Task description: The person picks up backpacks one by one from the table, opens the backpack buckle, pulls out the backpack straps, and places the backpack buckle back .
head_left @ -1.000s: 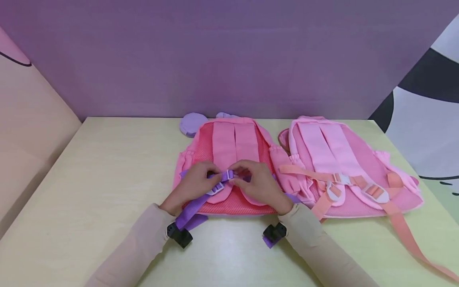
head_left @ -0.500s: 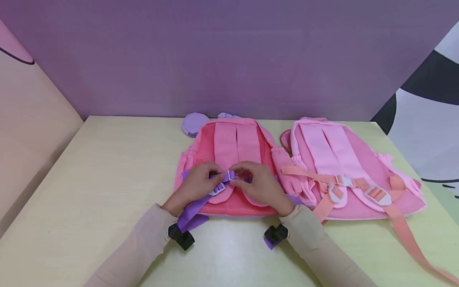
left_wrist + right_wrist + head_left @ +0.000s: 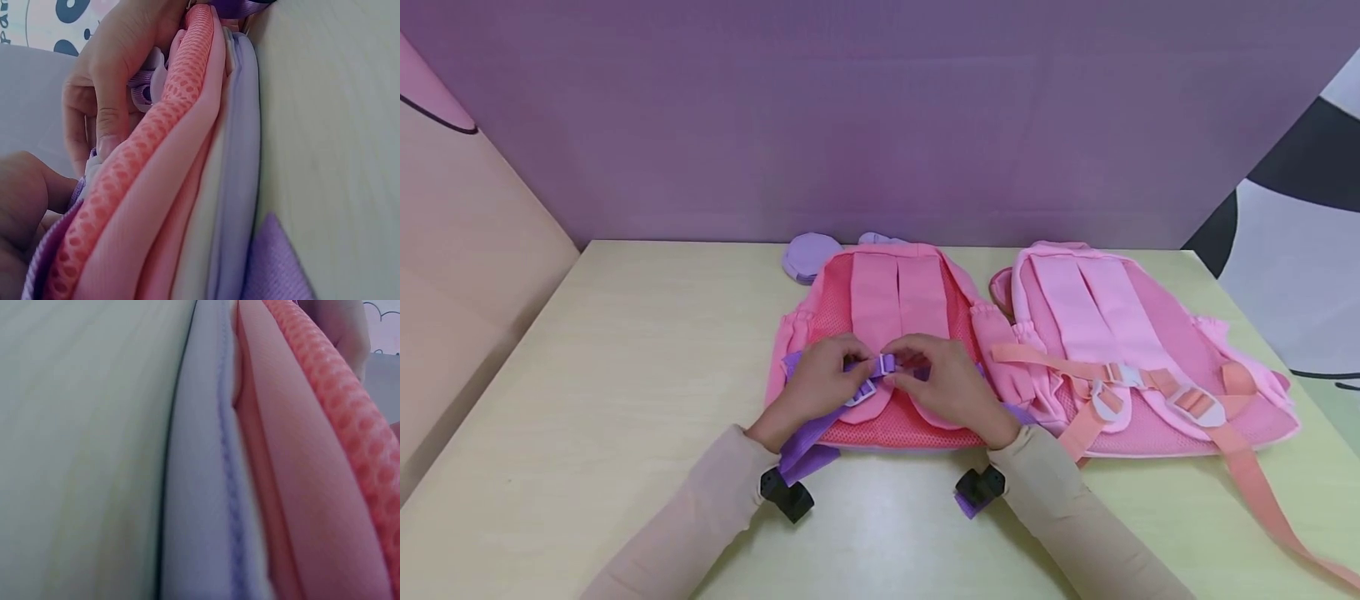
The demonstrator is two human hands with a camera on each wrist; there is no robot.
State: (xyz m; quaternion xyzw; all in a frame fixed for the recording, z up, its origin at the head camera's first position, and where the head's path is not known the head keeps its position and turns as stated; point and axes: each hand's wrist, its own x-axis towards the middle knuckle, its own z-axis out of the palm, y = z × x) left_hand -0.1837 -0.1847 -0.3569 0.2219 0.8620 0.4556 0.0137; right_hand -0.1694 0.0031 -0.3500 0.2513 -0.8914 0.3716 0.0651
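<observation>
A coral-pink backpack [image 3: 917, 279] lies with its strapped back up in the middle of the table. Over its lower part runs a purple chest strap with a small white buckle [image 3: 883, 363]. My left hand [image 3: 823, 375] pinches the strap at the buckle's left side. From the right, my right hand [image 3: 943, 379] pinches the buckle end between thumb and forefinger. Just below the left fingers sits a white strap adjuster [image 3: 860, 393] on a purple webbing strap [image 3: 805, 442]. In the left wrist view, the mesh back panel [image 3: 156, 125] partly hides the fingers.
To the right lies a light-pink backpack [image 3: 1150, 317] with fastened orange straps, one trailing over the table's [image 3: 625, 350] right side. A round purple pouch [image 3: 811, 257] sits behind the coral backpack. A purple wall [image 3: 880, 125] stands along the table's back edge.
Both hands keep their pinch at the buckle, with only tiny finger shifts. The whole head view has drifted slightly, so everything appears a little further right.
</observation>
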